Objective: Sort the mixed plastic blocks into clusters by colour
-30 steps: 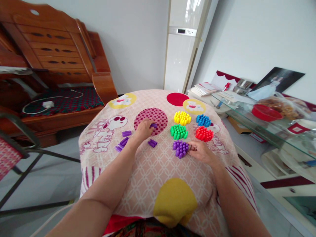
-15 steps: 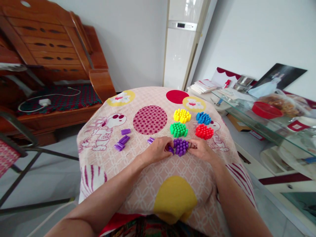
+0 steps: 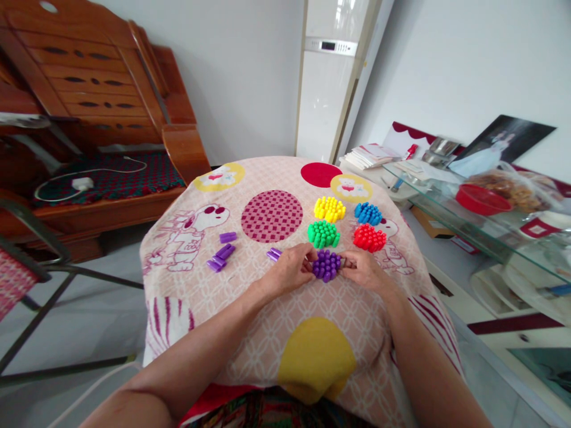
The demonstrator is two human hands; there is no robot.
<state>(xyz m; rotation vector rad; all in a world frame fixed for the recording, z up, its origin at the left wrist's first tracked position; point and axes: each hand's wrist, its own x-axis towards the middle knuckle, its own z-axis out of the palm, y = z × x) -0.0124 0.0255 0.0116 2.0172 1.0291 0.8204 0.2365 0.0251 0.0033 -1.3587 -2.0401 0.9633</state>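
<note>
A tight cluster of small upright purple pegs [image 3: 327, 265] stands on the patterned tablecloth [image 3: 250, 333] between my hands. My left hand [image 3: 292, 268] is closed, with curled fingers pressed to the cluster's left side. On its right side, the bent fingers of my right hand [image 3: 362, 270] are closed against the pegs. Just left of my left hand lie loose purple pieces [image 3: 273, 254], partly covered by it. Farther left, several purple pieces [image 3: 219, 260] lie on their sides, with another purple piece [image 3: 227, 237] above them.
Beyond the purple cluster stand groups of green pegs [image 3: 323, 235], yellow pegs [image 3: 329, 209], blue pegs [image 3: 368, 213] and red pegs [image 3: 370, 238]. A glass shelf [image 3: 504, 229] with a red bowl [image 3: 482, 199] is at the right. A wooden bench [image 3: 102, 113] stands at the left.
My left hand's fingers have shifted slightly and closed in on the cluster's left side; the purple peg seen under them is now hidden. The right hand has stayed nearly still.
</note>
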